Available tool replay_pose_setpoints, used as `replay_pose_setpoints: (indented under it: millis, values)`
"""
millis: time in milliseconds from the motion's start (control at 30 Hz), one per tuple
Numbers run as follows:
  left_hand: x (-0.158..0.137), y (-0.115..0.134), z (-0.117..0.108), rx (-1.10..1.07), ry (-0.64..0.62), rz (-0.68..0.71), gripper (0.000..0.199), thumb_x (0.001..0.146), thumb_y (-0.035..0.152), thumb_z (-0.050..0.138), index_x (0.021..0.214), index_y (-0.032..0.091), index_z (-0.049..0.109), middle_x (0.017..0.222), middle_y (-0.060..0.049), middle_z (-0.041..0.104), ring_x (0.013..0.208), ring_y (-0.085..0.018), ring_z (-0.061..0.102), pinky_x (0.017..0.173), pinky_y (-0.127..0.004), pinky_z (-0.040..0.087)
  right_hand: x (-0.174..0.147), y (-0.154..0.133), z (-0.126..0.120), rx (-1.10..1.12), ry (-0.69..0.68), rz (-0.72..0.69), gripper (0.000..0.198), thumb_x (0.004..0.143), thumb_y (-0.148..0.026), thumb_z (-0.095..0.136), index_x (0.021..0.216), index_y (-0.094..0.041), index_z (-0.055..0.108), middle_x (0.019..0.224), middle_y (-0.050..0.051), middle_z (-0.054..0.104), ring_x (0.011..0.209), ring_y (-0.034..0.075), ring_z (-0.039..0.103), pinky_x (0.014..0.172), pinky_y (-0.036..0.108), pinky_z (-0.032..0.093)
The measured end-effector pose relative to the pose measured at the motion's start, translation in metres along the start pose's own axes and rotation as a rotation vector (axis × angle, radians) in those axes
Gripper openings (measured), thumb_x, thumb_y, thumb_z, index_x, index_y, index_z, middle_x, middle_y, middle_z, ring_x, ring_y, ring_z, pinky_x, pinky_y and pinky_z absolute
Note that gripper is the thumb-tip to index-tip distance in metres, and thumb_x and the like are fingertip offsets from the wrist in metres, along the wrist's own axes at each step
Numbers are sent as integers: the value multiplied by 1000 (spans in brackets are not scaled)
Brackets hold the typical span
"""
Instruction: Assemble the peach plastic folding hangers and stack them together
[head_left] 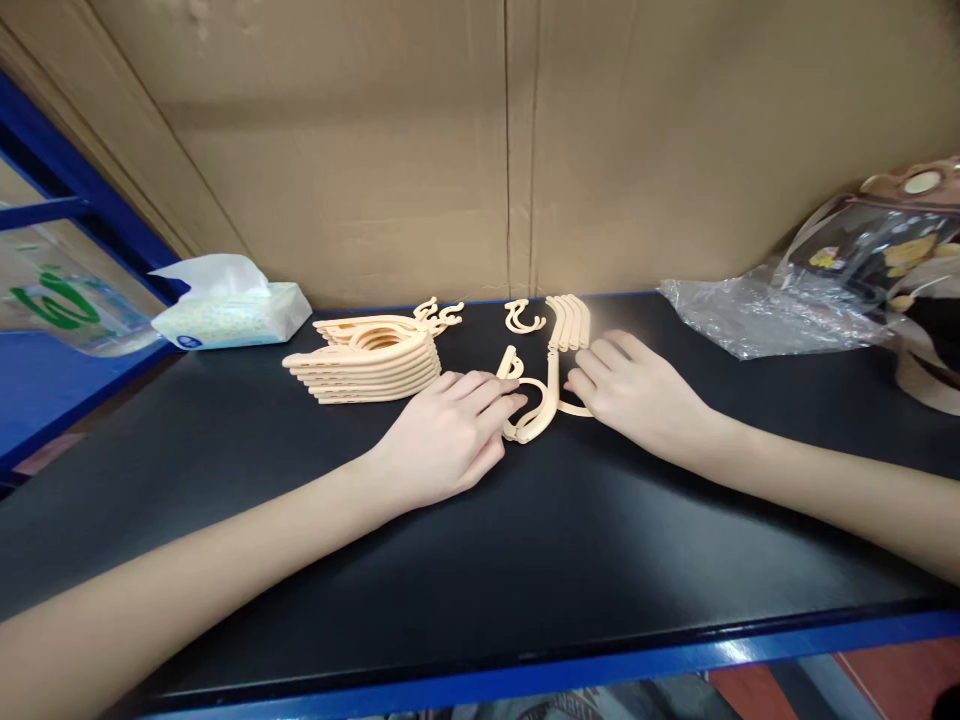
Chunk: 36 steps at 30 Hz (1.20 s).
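Observation:
Cream plastic pieces of a folding clothes hanger (551, 395) lie between my hands on the black tabletop. My left hand (461, 435) is closed, its fingertips on the left part of these pieces. Curled fingers of my right hand (634, 385) close on the right piece, whose thin curved part runs under them; the grip is partly hidden. To the left stands a stack of cream hangers (367, 365). Behind my hands lie loose hooks (523, 317) and a row of several hanger arms (570, 320). More hooks (439, 316) lie behind the stack.
A tissue pack (232, 310) sits at the back left, near a clear bottle (79, 295). Crumpled clear plastic (772, 310) and a transparent bag (877, 245) are on the right. Cardboard (360, 150) walls the back. A blue edge (585, 665) borders the front.

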<state>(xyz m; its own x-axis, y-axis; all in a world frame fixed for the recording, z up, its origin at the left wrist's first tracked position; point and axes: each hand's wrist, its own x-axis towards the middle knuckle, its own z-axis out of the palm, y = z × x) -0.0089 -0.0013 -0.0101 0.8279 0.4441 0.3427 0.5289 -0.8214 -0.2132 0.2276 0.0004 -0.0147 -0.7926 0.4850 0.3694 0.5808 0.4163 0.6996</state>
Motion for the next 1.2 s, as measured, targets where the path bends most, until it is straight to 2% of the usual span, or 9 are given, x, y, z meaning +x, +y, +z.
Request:
replay_pose_setpoints:
  millis: [100, 200, 300, 400, 533, 733, 900, 1033, 1200]
  values:
    - [0, 0, 1, -78, -28, -45, 38, 95, 21, 35, 124, 11, 58, 125, -10, 62, 114, -25, 56, 91, -40, 47, 1, -4, -3, 31, 98, 10, 27, 90, -5, 43, 76, -13, 65, 68, 6, 62, 68, 21, 53, 75, 35, 39]
    - [-1, -1, 4, -95, -57, -75, 40, 97, 27, 34, 123, 9, 58, 127, -11, 61, 116, -26, 56, 93, -40, 47, 2, -5, -2, 165, 177, -7, 24, 93, -16, 47, 77, -13, 64, 66, 3, 61, 66, 18, 53, 72, 32, 39]
    - [-2, -1, 6, -84, -47, -79, 40, 97, 28, 34, 121, 7, 60, 125, -11, 63, 116, -25, 56, 95, -39, 47, 2, -4, 2, 331, 193, -13, 36, 98, -34, 42, 80, -12, 65, 66, 3, 62, 63, 16, 54, 67, 29, 39]
    - [-2, 0, 6, -73, -30, -97, 39, 98, 28, 35, 122, 8, 59, 123, -10, 64, 112, -25, 59, 92, -39, 49, 0, -2, 6, 438, 187, -19, 48, 100, -42, 32, 85, -12, 66, 64, 3, 62, 58, 15, 53, 63, 28, 38]
    - [-1, 0, 4, -67, -32, -120, 36, 96, 27, 41, 123, 10, 58, 122, -9, 64, 107, -25, 61, 88, -38, 50, -3, -1, 8, 456, 165, 38, 50, 99, -43, 32, 89, -10, 67, 61, 4, 63, 57, 16, 54, 68, 30, 41]
    - [0, -1, 3, -49, -63, -121, 36, 96, 29, 40, 123, 13, 58, 122, -9, 63, 105, -24, 61, 86, -36, 50, -1, -1, 6, 511, 175, 64, 39, 97, -38, 40, 97, -11, 69, 99, 12, 69, 90, 23, 60, 80, 34, 44]
    - [0, 0, 4, -4, -80, -157, 43, 99, 34, 31, 121, 9, 59, 123, -13, 59, 94, -24, 63, 81, -37, 51, -1, -1, 6, 546, 249, -54, 39, 97, -35, 42, 82, -12, 70, 84, 8, 71, 78, 20, 61, 81, 35, 46]
    - [0, 0, 5, 19, -71, -159, 43, 98, 35, 34, 122, 8, 57, 125, -14, 58, 103, -27, 61, 88, -41, 48, -2, -1, 3, 572, 283, -181, 40, 97, -39, 42, 86, -11, 69, 85, 8, 72, 77, 18, 61, 72, 31, 47]
    - [1, 0, 5, 9, -70, -175, 43, 97, 35, 37, 123, 7, 56, 123, -14, 60, 107, -29, 58, 91, -42, 46, -5, -3, 3, 562, 331, -180, 31, 95, -35, 46, 89, -13, 67, 86, 7, 72, 78, 17, 62, 68, 30, 46]
